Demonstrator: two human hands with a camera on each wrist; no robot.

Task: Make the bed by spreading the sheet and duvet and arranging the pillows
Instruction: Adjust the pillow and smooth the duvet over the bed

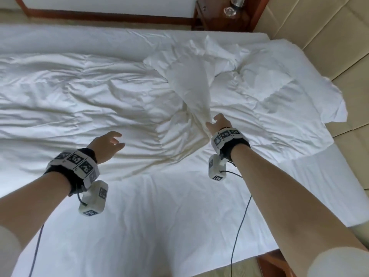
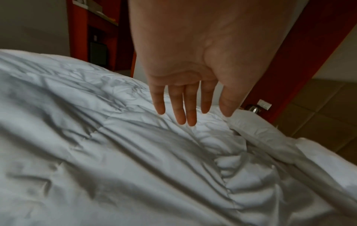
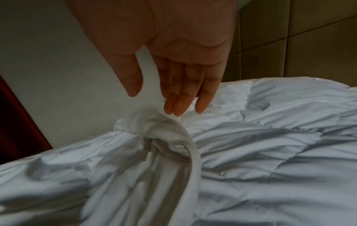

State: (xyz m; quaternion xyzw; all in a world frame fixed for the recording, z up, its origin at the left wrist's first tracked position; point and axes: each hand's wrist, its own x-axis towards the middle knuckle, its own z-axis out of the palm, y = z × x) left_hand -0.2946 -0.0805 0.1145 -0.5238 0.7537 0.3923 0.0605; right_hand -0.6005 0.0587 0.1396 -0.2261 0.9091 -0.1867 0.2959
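My left hand [image 1: 106, 143] hangs released over the crumpled white quilted duvet [image 1: 83, 100], fingers [image 2: 180, 107] straight and spread, touching nothing that I can see; my right hand [image 1: 218, 122] also loose with fingers [image 3: 179, 97] straight, just above a raised twisted peak of white fabric [image 1: 191, 88], fingertips right beside it, contact unclear, not gripping it. Duvet lies rumpled across the far part of the bed, bunched toward the right, one corner hanging off the right edge by the beige padded wall panel [image 1: 323, 27]. Flat white sheet [image 1: 169, 216] bare on the near part of the mattress. Dark wooden nightstand [image 1: 221, 19] beyond the bed's far corner with a clear glass item on it
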